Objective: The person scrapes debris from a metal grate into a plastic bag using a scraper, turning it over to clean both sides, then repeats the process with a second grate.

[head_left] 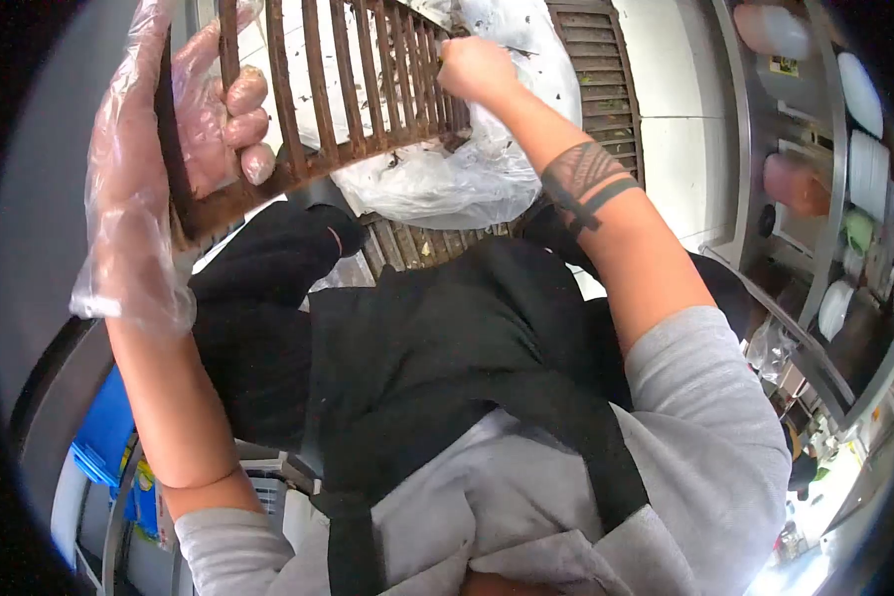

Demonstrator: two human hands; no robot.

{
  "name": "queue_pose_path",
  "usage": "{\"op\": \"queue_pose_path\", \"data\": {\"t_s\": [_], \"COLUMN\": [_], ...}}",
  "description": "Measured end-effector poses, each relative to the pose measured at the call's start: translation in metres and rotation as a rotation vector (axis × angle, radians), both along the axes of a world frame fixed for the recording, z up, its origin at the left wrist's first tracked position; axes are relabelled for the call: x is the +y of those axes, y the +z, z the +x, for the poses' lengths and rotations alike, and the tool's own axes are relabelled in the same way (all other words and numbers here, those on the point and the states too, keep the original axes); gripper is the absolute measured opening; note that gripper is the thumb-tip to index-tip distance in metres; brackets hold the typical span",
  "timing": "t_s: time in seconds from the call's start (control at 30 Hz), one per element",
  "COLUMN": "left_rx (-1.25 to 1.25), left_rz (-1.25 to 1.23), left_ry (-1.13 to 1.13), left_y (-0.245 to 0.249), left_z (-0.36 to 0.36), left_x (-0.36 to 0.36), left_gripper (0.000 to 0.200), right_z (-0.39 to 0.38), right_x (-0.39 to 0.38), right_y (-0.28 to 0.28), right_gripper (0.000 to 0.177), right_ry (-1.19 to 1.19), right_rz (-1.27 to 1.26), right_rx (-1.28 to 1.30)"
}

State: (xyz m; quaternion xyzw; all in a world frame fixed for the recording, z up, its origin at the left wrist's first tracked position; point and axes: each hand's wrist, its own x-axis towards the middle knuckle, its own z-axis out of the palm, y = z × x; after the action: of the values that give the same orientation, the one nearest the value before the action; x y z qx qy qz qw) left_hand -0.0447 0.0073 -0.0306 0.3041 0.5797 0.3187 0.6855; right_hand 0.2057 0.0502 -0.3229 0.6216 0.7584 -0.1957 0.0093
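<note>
A rusty brown metal grate (348, 151) with many bars is held up at a tilt in front of me. My left hand (204, 124), in a loose clear plastic glove, is closed around its near left end, with fingers through the bars. My right hand (477, 72), with no glove visible, is a fist at the grate's far right side; what it grips is hidden. Beneath the grate a white, crumpled plastic bag (417, 189) lies spread out, with dark bits of debris on it.
Slatted floor grating (606, 89) runs along the white tiles (680, 149) at upper right, and more slats (427, 243) show near my feet. Metal shelving (740, 189) with containers stands on the right. A blue item (104, 427) is low on the left.
</note>
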Motion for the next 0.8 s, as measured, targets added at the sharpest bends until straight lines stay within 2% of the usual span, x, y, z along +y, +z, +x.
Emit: {"op": "queue_pose_path", "data": {"t_s": [0.07,0.1,0.17,0.3,0.37,0.4,0.47,0.5,0.53,0.6,0.67,0.8], "left_rx": [-0.057,-0.049,-0.060,-0.056,-0.059,-0.046,-0.082,-0.075,-0.088,-0.098,-0.103,-0.073], "left_rz": [0.000,-0.014,-0.006,-0.016,-0.044,-0.042,-0.041,-0.040,-0.046,-0.058,-0.041,-0.102], "left_ry": [0.015,-0.002,-0.036,-0.089,-0.074,-0.086,-0.068,-0.077,-0.070,-0.068,-0.039,0.026], "left_y": [-0.008,-0.005,-0.005,-0.005,-0.002,-0.003,-0.006,-0.006,-0.007,-0.011,-0.015,-0.016], "left_z": [-0.017,-0.017,-0.018,-0.023,-0.024,-0.026,-0.030,-0.032,-0.034,-0.040,-0.045,-0.048], "left_x": [0.004,0.008,0.011,0.014,0.013,0.012,0.013,0.013,0.014,0.015,0.016,0.016], "left_gripper": [0.079,0.079,0.079,0.078,0.078,0.078,0.077,0.077,0.076,0.075,0.079,0.077], "right_z": [0.021,0.031,0.043,0.041,0.032,0.027,0.023,0.024,0.022,0.015,0.022,0.015], "right_x": [0.004,0.001,-0.019,-0.076,-0.103,-0.116,-0.141,-0.151,-0.157,-0.170,-0.170,-0.175], "right_y": [-0.036,-0.041,-0.043,-0.037,-0.039,-0.045,-0.057,-0.055,-0.063,-0.069,-0.070,-0.078], "right_gripper": [0.023,0.023,0.020,0.024,0.021,0.021,0.020,0.025,0.025,0.038,0.042,0.039], "right_ry": [-0.103,-0.106,-1.192,-1.171,-1.146,-1.153,-0.943,-0.886,-0.891,-0.828,-0.793,-0.776], "right_rz": [0.261,0.285,-0.124,-0.226,-0.452,-0.452,-0.420,-0.445,-0.444,-0.259,-0.298,-0.267], "right_rx": [0.174,0.170,1.261,1.158,1.180,1.197,1.072,0.934,0.941,0.810,0.728,0.785]}}
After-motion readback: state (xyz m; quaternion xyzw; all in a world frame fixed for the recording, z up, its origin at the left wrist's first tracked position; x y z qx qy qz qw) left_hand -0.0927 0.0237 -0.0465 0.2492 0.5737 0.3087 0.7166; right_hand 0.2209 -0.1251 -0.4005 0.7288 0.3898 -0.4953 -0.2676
